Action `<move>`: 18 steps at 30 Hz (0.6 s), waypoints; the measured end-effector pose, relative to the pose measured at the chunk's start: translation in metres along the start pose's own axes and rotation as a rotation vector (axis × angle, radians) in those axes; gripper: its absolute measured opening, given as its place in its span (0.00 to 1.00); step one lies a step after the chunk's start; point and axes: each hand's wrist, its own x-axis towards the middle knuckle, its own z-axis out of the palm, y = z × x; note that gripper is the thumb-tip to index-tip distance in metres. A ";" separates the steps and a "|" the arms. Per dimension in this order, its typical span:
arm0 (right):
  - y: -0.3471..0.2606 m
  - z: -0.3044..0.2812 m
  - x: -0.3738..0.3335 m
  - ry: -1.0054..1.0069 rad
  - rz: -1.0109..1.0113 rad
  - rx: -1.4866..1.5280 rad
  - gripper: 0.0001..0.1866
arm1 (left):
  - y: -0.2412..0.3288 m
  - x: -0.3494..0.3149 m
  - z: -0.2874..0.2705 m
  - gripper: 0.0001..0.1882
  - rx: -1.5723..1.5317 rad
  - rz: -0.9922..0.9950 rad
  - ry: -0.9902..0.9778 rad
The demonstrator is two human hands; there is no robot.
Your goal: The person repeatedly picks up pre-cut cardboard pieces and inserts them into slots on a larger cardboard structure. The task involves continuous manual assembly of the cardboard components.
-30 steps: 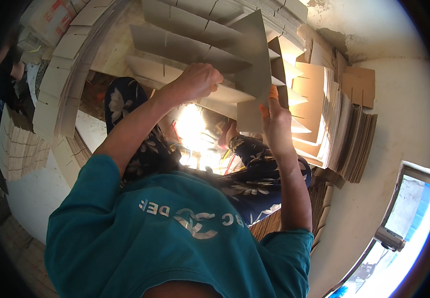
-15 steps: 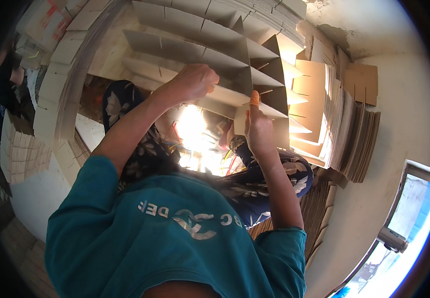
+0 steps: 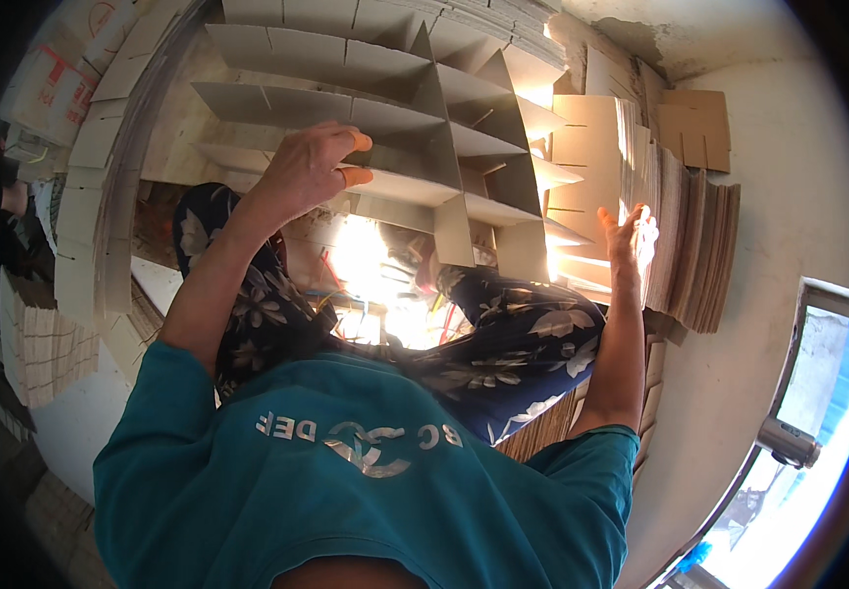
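Note:
A grid of slotted grey cardboard dividers (image 3: 395, 118) stands in front of me, with long strips running across and two crosswise strips interlocked on its right side. My left hand (image 3: 315, 172) is at the near side of the grid, its thumb and forefinger apart and orange covers on the fingertips. Whether it touches the nearest strip I cannot tell. My right hand (image 3: 627, 240) is off the grid, fingers spread, beside the upright stack of slotted cardboard pieces (image 3: 582, 157) on the right. Nothing shows in it.
More cardboard stacks stand along the right wall (image 3: 714, 255) and at the left (image 3: 101, 196). A printed carton (image 3: 52, 88) sits at the upper left. Bright light glares between my knees near some coloured wires. A window (image 3: 788, 432) is at the lower right.
My right hand has let go of the crosswise strip and moved right to the cardboard stack. My left hand has shifted left along the grid, its fingers now apart.

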 end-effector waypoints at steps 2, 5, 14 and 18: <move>-0.010 0.012 0.006 -0.178 -0.001 0.030 0.35 | -0.004 -0.003 -0.002 0.18 0.018 -0.030 0.002; -0.003 0.050 0.015 -0.286 0.044 0.199 0.31 | -0.010 -0.009 0.000 0.18 0.044 -0.048 0.013; 0.034 0.057 0.020 0.108 0.179 0.770 0.20 | -0.009 -0.015 -0.010 0.17 0.067 -0.019 0.069; 0.010 -0.047 0.006 0.607 0.069 0.599 0.11 | -0.016 -0.022 -0.019 0.16 0.117 -0.009 0.121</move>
